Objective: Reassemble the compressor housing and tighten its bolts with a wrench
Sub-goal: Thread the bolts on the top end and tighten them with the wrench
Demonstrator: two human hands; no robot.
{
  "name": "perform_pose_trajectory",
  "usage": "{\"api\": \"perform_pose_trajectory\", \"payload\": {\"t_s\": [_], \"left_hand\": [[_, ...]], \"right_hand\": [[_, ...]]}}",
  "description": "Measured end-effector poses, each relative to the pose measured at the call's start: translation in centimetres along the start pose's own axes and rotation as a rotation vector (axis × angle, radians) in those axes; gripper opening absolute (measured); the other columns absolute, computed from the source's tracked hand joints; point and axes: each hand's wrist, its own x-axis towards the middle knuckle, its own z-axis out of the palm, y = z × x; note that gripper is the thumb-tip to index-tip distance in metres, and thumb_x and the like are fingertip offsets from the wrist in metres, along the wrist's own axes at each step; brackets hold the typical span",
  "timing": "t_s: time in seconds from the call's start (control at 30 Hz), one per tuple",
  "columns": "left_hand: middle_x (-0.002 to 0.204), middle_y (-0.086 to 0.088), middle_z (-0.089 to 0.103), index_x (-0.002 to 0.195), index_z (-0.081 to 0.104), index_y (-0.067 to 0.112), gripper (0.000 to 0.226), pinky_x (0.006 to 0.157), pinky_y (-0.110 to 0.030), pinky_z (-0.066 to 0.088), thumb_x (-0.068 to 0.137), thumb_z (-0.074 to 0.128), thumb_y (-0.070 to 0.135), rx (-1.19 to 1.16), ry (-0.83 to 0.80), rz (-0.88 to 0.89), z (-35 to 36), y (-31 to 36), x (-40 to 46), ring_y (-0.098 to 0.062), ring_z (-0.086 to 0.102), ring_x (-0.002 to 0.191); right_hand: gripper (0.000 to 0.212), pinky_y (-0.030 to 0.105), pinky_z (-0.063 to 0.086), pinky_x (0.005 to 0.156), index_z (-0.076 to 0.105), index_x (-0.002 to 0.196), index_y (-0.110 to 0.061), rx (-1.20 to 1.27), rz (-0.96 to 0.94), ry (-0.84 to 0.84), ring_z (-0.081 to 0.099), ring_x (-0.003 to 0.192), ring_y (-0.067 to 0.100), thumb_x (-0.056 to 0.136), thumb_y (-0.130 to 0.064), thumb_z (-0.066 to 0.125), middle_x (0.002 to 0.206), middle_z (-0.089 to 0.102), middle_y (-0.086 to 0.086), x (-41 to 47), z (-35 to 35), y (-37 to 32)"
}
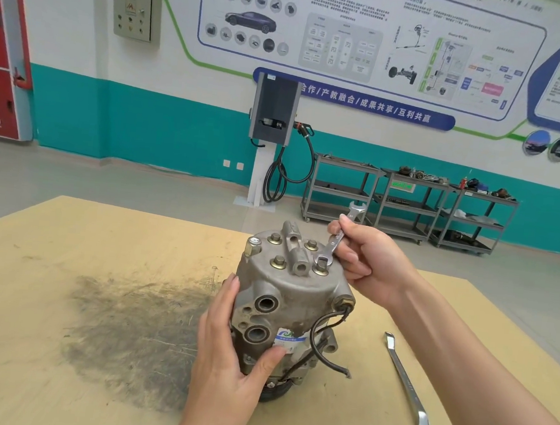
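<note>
I see the compressor (288, 314) standing on end at the centre of the frame, on the table (61, 295), with its bolted cover facing up. My left hand (227, 340) comes up from the bottom edge and wraps the housing's left side: fingers lie straight up the casting, the thumb curls across the front, its tip by the blue label. My right forearm runs in from the lower right corner, wrist bent, and the right hand (366, 253) sits just right of the cover, clenched round the shank of a wrench (335, 237). The wrench tilts up and to the right; its lower open end sits on the bolt (321, 266) at the cover's right edge, and its upper end pokes out above my fingers. Three more bolt heads show on the cover. A second wrench (408, 389) lies flat on the table in the lower right, well apart from the compressor. A dark smear stains the table to the left of it.
</note>
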Motion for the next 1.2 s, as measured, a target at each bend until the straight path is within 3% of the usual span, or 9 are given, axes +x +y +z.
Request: {"api": "perform_pose_trajectory", "payload": {"t_s": [0.2,0.53,0.8,0.97,1.1,1.2], "left_hand": [[0.142,0.045,0.026,0.142,0.009,0.071,0.088,0.1,-0.02,0.034,0.07,0.057,0.087,-0.064,-0.016,-0.048,-0.2,-0.1,0.1,0.003,0.038,0.137],[0.139,0.047,0.028,0.14,0.007,0.073,0.09,0.104,-0.024,0.035,0.069,0.06,0.086,-0.121,-0.071,-0.088,-0.7,0.3,0.3,0.002,0.042,0.135],[0.153,0.017,0.034,0.139,0.008,0.073,0.093,0.113,-0.046,0.041,0.066,0.064,0.084,-0.137,-0.102,-0.104,-1.0,0.8,0.6,-0.012,0.044,0.139],[0.15,0.027,0.037,0.137,0.016,0.074,0.1,0.113,-0.037,0.038,0.057,0.077,0.07,-0.146,-0.056,-0.111,-0.9,1.2,0.9,-0.007,0.042,0.139],[0.144,0.022,0.047,0.136,0.024,0.073,0.097,0.112,-0.048,0.041,0.056,0.078,0.066,-0.153,-0.018,-0.138,-0.7,1.7,1.0,-0.012,0.048,0.135],[0.141,0.019,0.052,0.136,0.026,0.073,0.096,0.111,-0.047,0.043,0.056,0.077,0.066,-0.161,-0.005,-0.156,-0.7,1.9,1.0,-0.012,0.052,0.132]], "right_hand": [[0.031,0.015,0.021,0.029,0.05,0.083,-0.011,-0.065,0.091,-0.095,0.023,0.027,0.004,0.106,-0.024,0.033,0.043,0.039,-0.004,0.4,-0.5,-0.9],[0.028,0.018,0.015,0.034,0.051,0.085,-0.01,-0.181,0.146,-0.121,0.024,0.028,0.004,0.105,-0.024,0.036,0.043,0.041,-0.005,1.0,-0.7,-1.7],[0.028,0.018,0.017,0.035,0.055,0.085,-0.01,-0.274,0.142,-0.132,0.026,0.03,0.005,0.104,-0.022,0.04,0.045,0.042,-0.004,1.3,0.2,-2.6],[0.028,0.016,0.017,0.032,0.056,0.082,-0.008,-0.199,0.112,-0.085,0.025,0.028,0.004,0.103,-0.021,0.042,0.044,0.043,-0.004,1.0,0.2,-1.8],[0.028,0.016,0.02,0.032,0.056,0.082,-0.009,-0.127,0.02,-0.003,0.024,0.029,0.005,0.104,-0.018,0.043,0.044,0.041,-0.004,0.6,0.3,-0.6],[0.029,0.019,0.018,0.037,0.054,0.081,-0.01,-0.12,-0.012,-0.014,0.023,0.031,0.006,0.104,-0.018,0.04,0.044,0.04,-0.004,0.2,0.2,-0.4]]}}
